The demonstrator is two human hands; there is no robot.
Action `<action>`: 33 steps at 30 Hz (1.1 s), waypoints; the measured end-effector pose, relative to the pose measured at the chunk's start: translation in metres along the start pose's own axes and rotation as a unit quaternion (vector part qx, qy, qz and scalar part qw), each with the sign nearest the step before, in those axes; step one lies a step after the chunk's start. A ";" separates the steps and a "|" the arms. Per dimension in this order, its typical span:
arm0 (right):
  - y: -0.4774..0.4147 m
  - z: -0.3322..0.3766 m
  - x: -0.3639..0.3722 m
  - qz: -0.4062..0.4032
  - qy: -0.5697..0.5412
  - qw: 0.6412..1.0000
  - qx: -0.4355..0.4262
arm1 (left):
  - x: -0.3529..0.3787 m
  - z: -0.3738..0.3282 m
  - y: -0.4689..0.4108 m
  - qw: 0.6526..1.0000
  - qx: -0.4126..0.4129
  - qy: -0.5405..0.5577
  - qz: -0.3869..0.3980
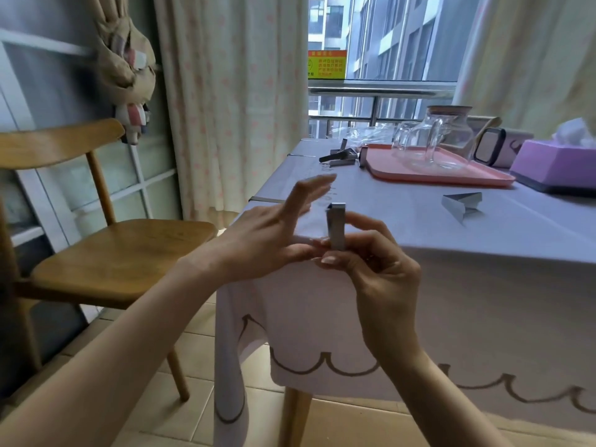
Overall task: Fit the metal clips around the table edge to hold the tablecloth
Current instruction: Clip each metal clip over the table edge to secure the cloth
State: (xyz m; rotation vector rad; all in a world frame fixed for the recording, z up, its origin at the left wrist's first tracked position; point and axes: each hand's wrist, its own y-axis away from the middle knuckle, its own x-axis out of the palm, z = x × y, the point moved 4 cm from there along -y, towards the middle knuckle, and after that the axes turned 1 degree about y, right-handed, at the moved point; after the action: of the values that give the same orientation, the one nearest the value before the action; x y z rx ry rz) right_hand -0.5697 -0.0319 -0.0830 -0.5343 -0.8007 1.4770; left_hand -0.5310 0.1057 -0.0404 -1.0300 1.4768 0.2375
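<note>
The right hand (375, 266) pinches an upright metal clip (336, 225) at the near table edge, over the lilac tablecloth (403, 301) — the left hand (274, 233) beside it lies flat, fingers spread. Spare clips (461, 204) rest farther along the tabletop.

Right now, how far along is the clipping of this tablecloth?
Partway. Three clips already sit on the left table edge, toward the window. The right hand holds a metal clip upright at the near corner, not yet pushed on, while the left hand rests on the tablecloth. Still loose: one spare clip on the cloth and a small pile of clips beside the pink tray.
</note>
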 end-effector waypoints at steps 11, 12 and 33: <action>0.016 -0.012 0.009 -0.002 0.109 0.988 -0.110 | 0.001 0.004 0.001 0.997 0.054 -0.012 -0.059; 0.019 -0.014 0.009 -0.006 0.119 0.985 -0.122 | 0.001 0.003 0.001 0.996 0.063 0.012 -0.061; 0.023 -0.011 0.018 -0.125 0.250 0.928 -0.244 | 0.000 0.007 0.003 0.976 0.145 0.014 -0.162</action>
State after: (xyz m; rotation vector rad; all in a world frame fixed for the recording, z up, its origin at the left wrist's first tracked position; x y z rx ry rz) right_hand -0.5782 -0.0111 -0.1053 -1.0918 -0.7863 0.8384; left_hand -0.5284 0.1124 -0.0436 -1.0178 1.2994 -0.2217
